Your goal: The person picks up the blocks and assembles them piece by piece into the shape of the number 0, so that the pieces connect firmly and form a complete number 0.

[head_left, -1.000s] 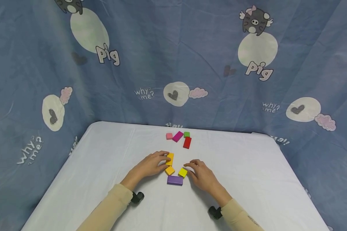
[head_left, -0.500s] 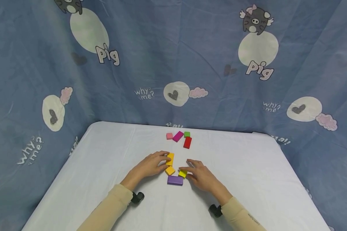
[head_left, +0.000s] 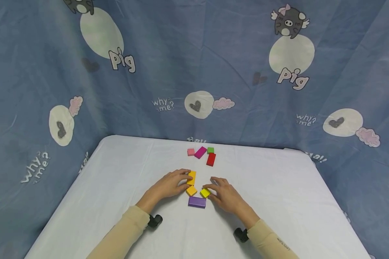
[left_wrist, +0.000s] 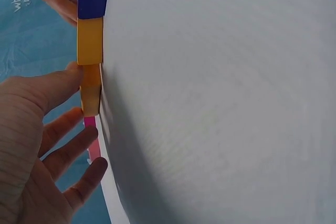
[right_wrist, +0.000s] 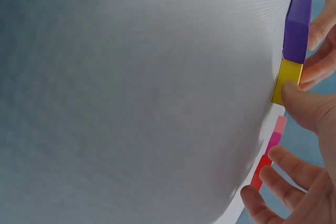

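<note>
My left hand point(head_left: 170, 183) lies at the left side of a long orange block point(head_left: 192, 176), holding it between thumb and fingers; in the left wrist view the thumb rests against this orange block point(left_wrist: 91, 90). A smaller orange block point(head_left: 191, 190) touches its near end. My right hand point(head_left: 226, 196) pinches a yellow block point(head_left: 205, 193) between thumb and index finger. The right wrist view has the thumb on the yellow block point(right_wrist: 286, 80), its other fingers spread. A purple block point(head_left: 197, 202) lies crosswise just nearer, by the small orange and yellow blocks.
Farther back on the white table point(head_left: 262, 180) lie a pink block point(head_left: 190, 152), a magenta block point(head_left: 200, 152), a green block point(head_left: 210, 150) and a red block point(head_left: 211, 159). A blue printed cloth point(head_left: 233, 118) hangs behind the table.
My right index finger came across over the yellow block, then drew back to its far edge; the yellow block turned slightly. The left hand stayed at the long orange block.
</note>
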Tool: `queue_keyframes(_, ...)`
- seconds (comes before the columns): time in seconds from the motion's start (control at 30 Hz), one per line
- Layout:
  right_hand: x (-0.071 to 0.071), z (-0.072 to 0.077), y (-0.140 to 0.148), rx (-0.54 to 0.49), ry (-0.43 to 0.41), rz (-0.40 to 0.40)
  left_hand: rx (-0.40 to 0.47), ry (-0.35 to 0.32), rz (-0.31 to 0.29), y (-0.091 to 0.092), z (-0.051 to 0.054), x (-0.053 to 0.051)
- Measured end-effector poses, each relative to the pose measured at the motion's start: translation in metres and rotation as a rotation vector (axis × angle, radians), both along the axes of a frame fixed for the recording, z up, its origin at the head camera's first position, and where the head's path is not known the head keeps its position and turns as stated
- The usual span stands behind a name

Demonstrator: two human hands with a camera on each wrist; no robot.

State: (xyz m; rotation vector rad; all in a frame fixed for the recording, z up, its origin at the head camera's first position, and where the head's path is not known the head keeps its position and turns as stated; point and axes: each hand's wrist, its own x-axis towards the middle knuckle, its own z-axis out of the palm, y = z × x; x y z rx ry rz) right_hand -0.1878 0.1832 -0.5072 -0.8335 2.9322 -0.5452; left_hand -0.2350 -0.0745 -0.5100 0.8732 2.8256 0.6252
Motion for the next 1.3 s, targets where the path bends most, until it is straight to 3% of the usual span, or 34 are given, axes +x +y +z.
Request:
queue_keyframes(0.27,0.005,0.001,0.002,-0.023,0.008,-0.019,-0.009,0.006,0.007,0.000,-0.002,0.000)
queue_keyframes(0.4,0.019,0.006,0.003,-0.024,0.043,-0.023,0.006,0.008,0.002,-0.001,-0.001,0.001)
queue_keyframes(0.63,0.049,0.007,0.003,0.037,0.082,0.059,0.037,0.021,-0.014,-0.003,-0.001,0.000)
queue_keyframes(0.8,0.061,0.004,0.001,0.086,0.092,0.086,0.043,0.026,-0.019,-0.004,0.000,0.001)
queue_keyframes(1.03,0.067,0.003,-0.003,0.112,0.101,0.089,0.044,0.019,-0.018,-0.005,0.001,0.003)
queue_keyframes(1.3,0.068,0.003,-0.004,0.142,0.059,0.091,0.084,0.087,-0.074,-0.005,0.004,0.004)
